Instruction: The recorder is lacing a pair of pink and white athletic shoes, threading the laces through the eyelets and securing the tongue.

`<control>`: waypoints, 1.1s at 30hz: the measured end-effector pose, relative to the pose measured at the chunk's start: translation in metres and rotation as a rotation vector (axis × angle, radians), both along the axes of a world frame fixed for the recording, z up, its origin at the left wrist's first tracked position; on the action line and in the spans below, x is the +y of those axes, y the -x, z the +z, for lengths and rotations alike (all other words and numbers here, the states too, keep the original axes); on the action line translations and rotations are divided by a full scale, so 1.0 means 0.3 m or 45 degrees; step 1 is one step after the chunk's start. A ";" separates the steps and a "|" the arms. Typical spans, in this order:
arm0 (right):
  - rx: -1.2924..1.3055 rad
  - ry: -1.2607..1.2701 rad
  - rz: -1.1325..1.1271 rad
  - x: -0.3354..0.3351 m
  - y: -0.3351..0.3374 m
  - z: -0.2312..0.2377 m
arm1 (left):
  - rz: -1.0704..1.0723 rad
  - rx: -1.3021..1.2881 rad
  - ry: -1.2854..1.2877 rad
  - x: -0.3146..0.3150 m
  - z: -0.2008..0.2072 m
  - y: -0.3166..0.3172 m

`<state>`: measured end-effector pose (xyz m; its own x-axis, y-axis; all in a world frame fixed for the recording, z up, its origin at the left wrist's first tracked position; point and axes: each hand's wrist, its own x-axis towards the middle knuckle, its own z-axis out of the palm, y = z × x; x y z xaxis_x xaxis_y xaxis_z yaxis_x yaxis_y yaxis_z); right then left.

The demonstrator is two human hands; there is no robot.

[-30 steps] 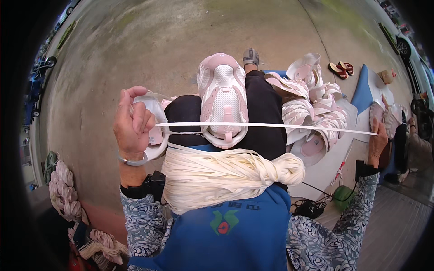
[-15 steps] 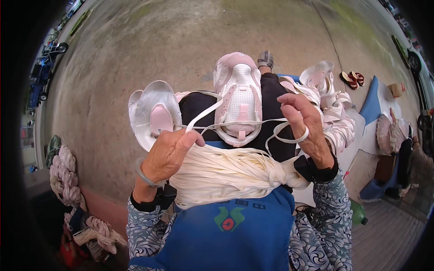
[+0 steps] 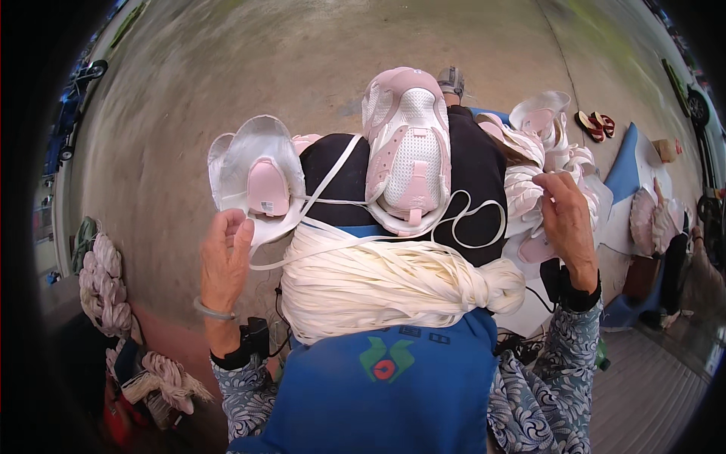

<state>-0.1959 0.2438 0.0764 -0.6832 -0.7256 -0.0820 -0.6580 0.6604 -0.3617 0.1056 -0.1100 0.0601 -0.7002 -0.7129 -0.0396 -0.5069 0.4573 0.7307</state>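
Observation:
A pink-and-white sneaker [image 3: 418,159] rests on my lap, toe pointing away from me. White shoelace [image 3: 469,246] is loose across it, with a curled length at right and a long sagging length at left. My left hand [image 3: 228,246] is loosely open, fingers bent, beside a white shoe upper with a pink tongue [image 3: 267,185]. Whether the lace loop near its thumb touches it, I cannot tell. Empty and half open, my right hand [image 3: 567,216] is beside a heap of pink-and-white shoe uppers [image 3: 522,189]. A thick bundle of cream laces [image 3: 370,284] lies across my lap.
Bundled uppers [image 3: 106,287] and a tied lace bunch [image 3: 170,378] are at lower left. Red-and-black sandals [image 3: 594,125] lie on the concrete floor [image 3: 287,68]. At right is a blue-and-white sheet [image 3: 624,163], with another person's dark-clothed leg [image 3: 669,280] beyond it.
My hands have spread apart, left hand leftward and right hand rightward. The lace has left my right hand and lies on my lap; the left length now sags in a wide loop.

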 end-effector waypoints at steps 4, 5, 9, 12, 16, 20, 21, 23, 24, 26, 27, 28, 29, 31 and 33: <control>-0.326 0.317 0.343 -0.135 -0.087 0.067 | -0.226 0.243 0.110 0.080 0.031 0.247; -0.351 0.256 0.428 -0.151 -0.113 0.034 | -0.334 0.166 0.163 0.089 0.009 0.317; -0.201 0.035 0.461 -0.182 -0.136 -0.066 | -0.541 0.016 0.548 0.119 -0.087 0.447; -0.178 -0.011 0.469 -0.194 -0.130 -0.073 | -0.548 -0.139 0.345 0.100 -0.096 0.464; -0.192 0.062 0.524 -0.150 -0.079 -0.086 | -0.581 -0.044 0.477 0.078 -0.123 0.446; -0.185 0.058 0.317 -0.074 -0.012 -0.062 | -0.259 0.259 -0.244 0.080 -0.109 0.399; -0.187 0.054 0.316 -0.067 -0.017 -0.054 | -0.259 0.257 -0.248 0.081 -0.103 0.403; -0.176 0.144 0.169 -0.055 -0.024 -0.031 | -0.199 0.554 -0.591 0.094 -0.067 0.419; -0.181 0.185 0.102 -0.055 -0.019 -0.015 | -0.163 0.605 -0.561 0.117 -0.056 0.437; -0.278 0.244 0.187 -0.091 -0.035 0.014 | -0.253 0.482 -0.451 0.147 -0.050 0.455; -0.370 0.301 0.272 -0.115 -0.049 0.016 | -0.345 0.361 -0.342 0.162 -0.049 0.465; -0.408 0.265 0.402 -0.139 -0.070 0.006 | -0.464 0.427 -0.025 0.176 -0.077 0.479; -0.356 0.134 0.392 -0.154 -0.105 0.001 | -0.513 0.279 -0.077 0.207 -0.071 0.492; -0.357 0.026 0.415 -0.153 -0.120 -0.062 | -0.571 0.207 -0.160 0.248 -0.125 0.515; -0.350 0.035 0.465 -0.138 -0.107 -0.105 | -0.589 0.144 -0.121 0.251 -0.132 0.524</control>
